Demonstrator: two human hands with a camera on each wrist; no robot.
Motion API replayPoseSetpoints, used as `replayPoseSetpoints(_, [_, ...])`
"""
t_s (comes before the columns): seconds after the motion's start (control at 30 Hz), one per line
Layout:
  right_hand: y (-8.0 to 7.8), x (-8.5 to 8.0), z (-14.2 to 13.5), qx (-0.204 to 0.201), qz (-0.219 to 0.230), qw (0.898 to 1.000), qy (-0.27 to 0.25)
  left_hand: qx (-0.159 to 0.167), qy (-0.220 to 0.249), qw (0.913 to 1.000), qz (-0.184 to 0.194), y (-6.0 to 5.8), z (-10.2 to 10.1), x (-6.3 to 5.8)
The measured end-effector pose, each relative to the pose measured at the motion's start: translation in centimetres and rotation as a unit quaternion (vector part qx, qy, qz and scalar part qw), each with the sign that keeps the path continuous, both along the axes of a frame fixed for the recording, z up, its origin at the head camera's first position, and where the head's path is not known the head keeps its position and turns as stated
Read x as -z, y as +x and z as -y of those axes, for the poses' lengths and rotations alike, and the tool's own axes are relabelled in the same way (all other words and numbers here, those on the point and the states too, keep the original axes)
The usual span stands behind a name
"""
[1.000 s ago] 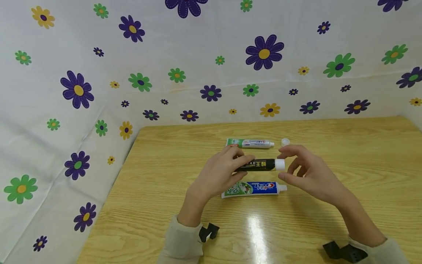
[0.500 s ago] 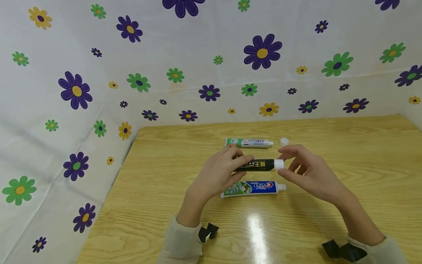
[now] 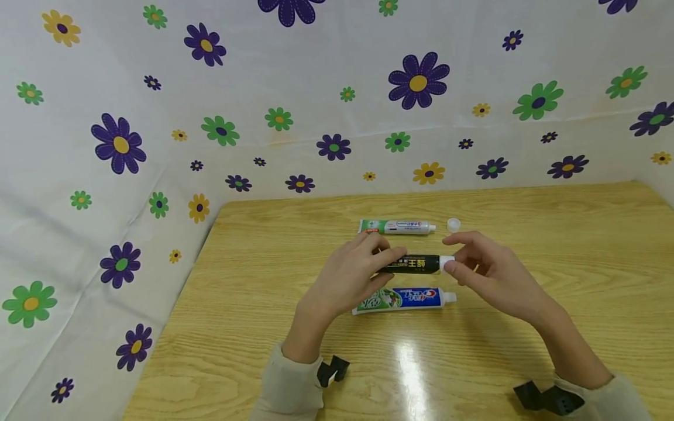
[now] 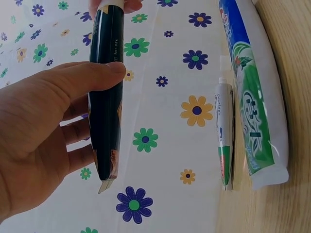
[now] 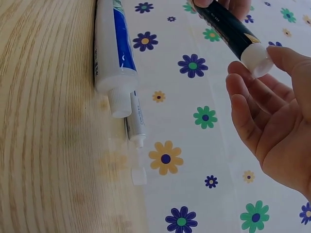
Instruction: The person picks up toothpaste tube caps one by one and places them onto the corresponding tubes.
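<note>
A black toothpaste tube [image 3: 421, 264] with gold lettering is held above the table, its white cap [image 5: 257, 60] pointing right. My left hand [image 3: 350, 272] grips the tube's body, thumb on one side and fingers behind, as the left wrist view shows. At the cap end, my right hand [image 3: 497, 278] pinches the cap between thumb and forefinger, the other fingers curled beneath. The tube's flat crimped end [image 4: 105, 186] is hidden by the left hand in the head view.
Nearer the person lies a blue-and-green toothpaste tube [image 3: 421, 298] with its white cap on. Farther back is a smaller white-and-green tube [image 3: 408, 227], uncapped, with a loose white cap [image 3: 453, 224] to its right. A flower-printed cloth [image 3: 316, 88] hangs behind the wooden table [image 3: 253, 263].
My right thumb and forefinger have closed in from just off the cap to pinch it. The left hand keeps its grip on the black tube, almost unmoved.
</note>
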State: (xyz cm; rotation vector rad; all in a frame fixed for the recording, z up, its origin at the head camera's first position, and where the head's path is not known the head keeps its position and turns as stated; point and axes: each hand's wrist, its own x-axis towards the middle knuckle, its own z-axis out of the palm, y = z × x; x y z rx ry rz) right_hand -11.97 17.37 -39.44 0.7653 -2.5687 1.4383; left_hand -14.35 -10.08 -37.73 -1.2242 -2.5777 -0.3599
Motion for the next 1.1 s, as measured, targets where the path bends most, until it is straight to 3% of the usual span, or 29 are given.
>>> replayPoseSetpoints(0.67, [0.00, 0.15, 0.17, -0.006, 0.101, 0.995, -0.021, -0.004, -0.014, 0.9999, 0.001, 0.20, -0.47, -0.11])
replayPoseSetpoints(1.1, [-0.26, 0.04, 0.03, -0.014, 0.096, 0.995, -0.010, -0.008, -0.010, 0.9998, 0.018, -0.10, -0.21, 0.14])
